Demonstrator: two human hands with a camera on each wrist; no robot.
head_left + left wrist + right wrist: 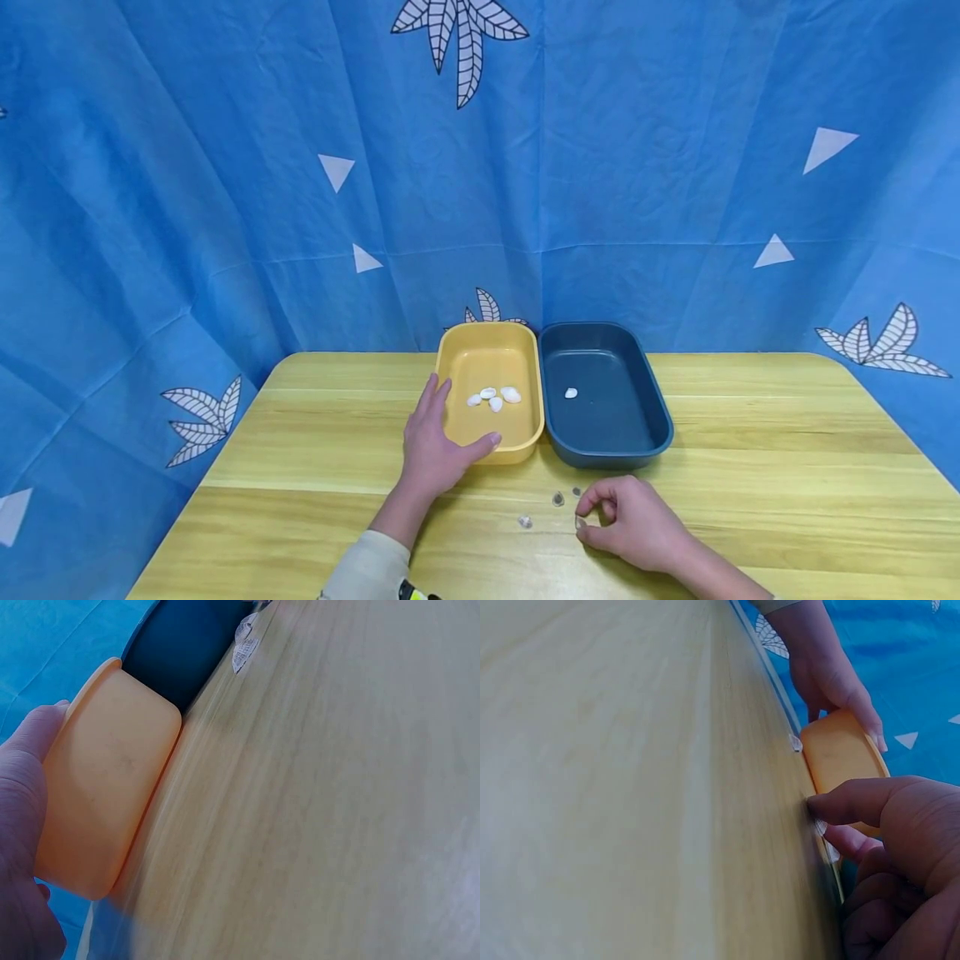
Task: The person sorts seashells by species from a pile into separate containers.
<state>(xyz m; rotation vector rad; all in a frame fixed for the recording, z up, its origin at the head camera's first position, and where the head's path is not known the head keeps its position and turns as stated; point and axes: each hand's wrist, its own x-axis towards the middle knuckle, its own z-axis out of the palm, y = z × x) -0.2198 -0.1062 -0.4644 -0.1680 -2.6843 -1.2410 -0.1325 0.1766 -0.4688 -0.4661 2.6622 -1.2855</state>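
My left hand (pixel 437 450) rests at the near left corner of a yellow bin (pixel 491 457), fingers spread along its left side and thumb over the near rim. Between thumb and index finger, my right hand (pixel 637 523) pinches a small pale shell (pixel 580 522) just at the tabletop, mostly hidden by the fingertips. Near it on the table lie a whitish shell (pixel 525 522), a brownish shell (pixel 558 499) and a dark little one (pixel 576 492). Several white shells (pixel 511 394) are inside the yellow bin.
A dark blue bin (pixel 609 460) stands right beside the yellow one, with one white shell (pixel 571 392) in it. Both bins sit at the back of the wooden table (pixel 787 467). Behind them hangs a blue patterned curtain (pixel 637 167).
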